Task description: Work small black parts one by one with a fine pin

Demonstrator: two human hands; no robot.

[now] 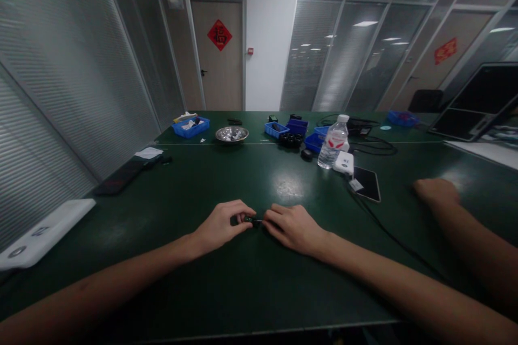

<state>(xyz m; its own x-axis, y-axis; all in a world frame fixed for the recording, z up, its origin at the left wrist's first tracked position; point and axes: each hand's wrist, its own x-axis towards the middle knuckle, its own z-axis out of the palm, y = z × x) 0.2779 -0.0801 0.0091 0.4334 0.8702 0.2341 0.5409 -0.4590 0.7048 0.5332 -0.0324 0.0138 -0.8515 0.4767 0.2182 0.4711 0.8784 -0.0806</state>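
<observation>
My left hand (pixel 225 223) is pinched, thumb against fingers, around a small dark part (pixel 254 221) just above the green table. My right hand (pixel 297 228) lies low on the tabletop with its fingers drawn together. From the dark part a thin pale shaft (pixel 260 220) runs into the fingertips of my right hand, which close on it. Both hands are almost touching, with only this small piece between them. Its exact kind is too small to make out.
Another person's closed hand (pixel 437 192) rests on the table at the right. Beyond my hands stand a water bottle (pixel 333 143), a white power bank (pixel 343 163), a phone (pixel 367 183), a metal bowl (pixel 232 135) and blue trays (pixel 191 128). A black cable (pixel 388 229) crosses the right side.
</observation>
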